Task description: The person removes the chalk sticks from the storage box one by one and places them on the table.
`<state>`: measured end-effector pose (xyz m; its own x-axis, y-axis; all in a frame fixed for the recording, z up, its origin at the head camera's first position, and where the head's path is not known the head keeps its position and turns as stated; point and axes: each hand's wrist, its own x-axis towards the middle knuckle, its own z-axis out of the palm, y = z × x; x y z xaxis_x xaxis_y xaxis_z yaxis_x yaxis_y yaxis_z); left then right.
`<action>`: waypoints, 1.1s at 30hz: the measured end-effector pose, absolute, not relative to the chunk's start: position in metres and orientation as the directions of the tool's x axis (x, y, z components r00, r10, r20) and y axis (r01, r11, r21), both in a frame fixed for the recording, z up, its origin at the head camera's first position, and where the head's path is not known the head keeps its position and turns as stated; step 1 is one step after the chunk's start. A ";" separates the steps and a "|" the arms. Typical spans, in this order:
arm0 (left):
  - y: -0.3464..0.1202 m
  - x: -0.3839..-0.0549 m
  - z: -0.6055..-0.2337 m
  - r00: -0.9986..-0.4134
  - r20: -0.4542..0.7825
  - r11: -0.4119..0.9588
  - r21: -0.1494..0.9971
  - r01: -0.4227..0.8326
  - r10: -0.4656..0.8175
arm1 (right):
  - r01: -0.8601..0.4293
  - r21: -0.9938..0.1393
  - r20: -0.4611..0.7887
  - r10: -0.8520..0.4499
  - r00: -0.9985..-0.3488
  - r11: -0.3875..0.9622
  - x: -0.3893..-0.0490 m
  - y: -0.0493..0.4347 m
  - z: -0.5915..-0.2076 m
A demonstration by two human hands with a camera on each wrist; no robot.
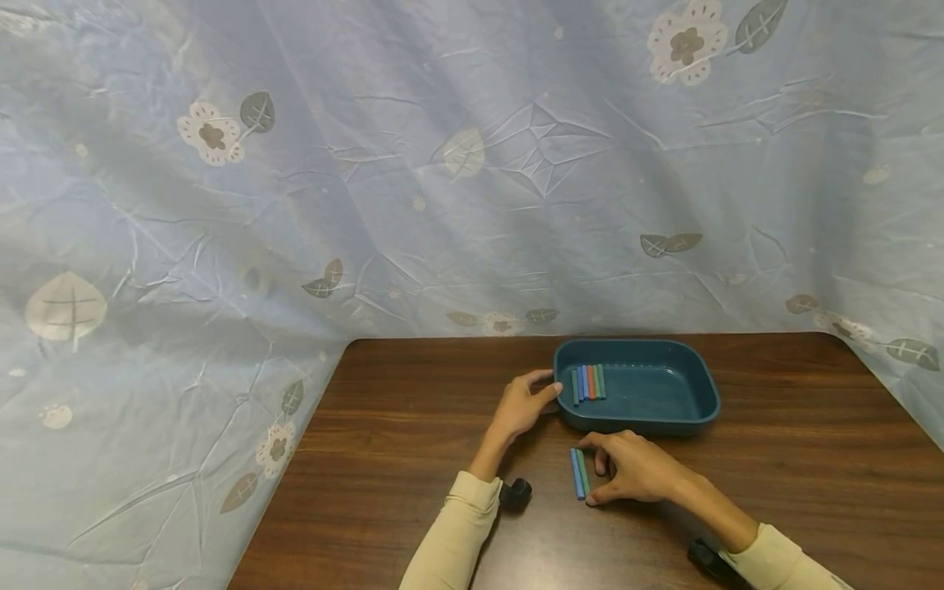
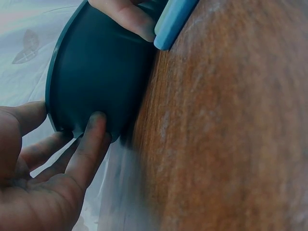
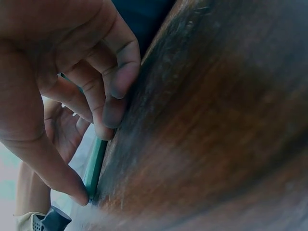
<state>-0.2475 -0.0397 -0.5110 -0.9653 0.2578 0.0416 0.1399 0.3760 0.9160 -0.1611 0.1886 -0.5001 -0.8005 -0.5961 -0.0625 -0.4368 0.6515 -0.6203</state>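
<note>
My left hand [image 1: 520, 405] grips the left end of a dark teal tray [image 1: 655, 395]. In the left wrist view, its thumb is at the rim and its fingertips are against the outer wall. In front of the tray, a blue stick [image 1: 577, 474] and a green stick [image 1: 583, 470], both chalk-like, lie side by side on the table. My right hand [image 1: 640, 468] pinches the green stick lengthwise, thumb at the near end and a finger at the far end. Several similar sticks [image 1: 587, 383] in green, blue and red stand in a row inside the tray's left part.
The brown wooden table [image 1: 413, 459] reaches back to a pale patterned cloth [image 1: 442, 205], which hangs behind it and along its left side. Black devices sit at both wrists, among them the left wrist device [image 1: 515, 495].
</note>
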 end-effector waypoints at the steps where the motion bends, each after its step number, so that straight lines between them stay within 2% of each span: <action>1: -0.040 -0.248 -0.511 -0.965 0.036 0.361 0.923 0.132 0.261 | -0.437 -0.621 -0.063 -0.597 -0.800 0.651 -0.161 0.189 -0.500; 9: -0.040 -0.248 -0.513 -0.958 0.011 0.304 0.947 0.102 0.286 | -0.437 -0.608 -0.073 -0.594 -0.801 0.663 -0.161 0.189 -0.499; 26: -0.040 -0.250 -0.514 -0.963 0.057 0.393 0.905 0.161 0.262 | -0.470 -0.642 -0.044 -0.641 -0.766 0.606 -0.162 0.192 -0.470; 33: -0.040 -0.249 -0.513 -0.962 0.037 0.376 0.916 0.141 0.269 | -0.473 -0.643 -0.026 -0.635 -0.772 0.603 -0.163 0.192 -0.459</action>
<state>-0.2491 -0.0400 -0.5134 -0.9625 0.2688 0.0375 0.1407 0.3761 0.9158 -0.1628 0.1924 -0.4593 -0.7723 -0.6347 -0.0265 -0.4732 0.6026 -0.6426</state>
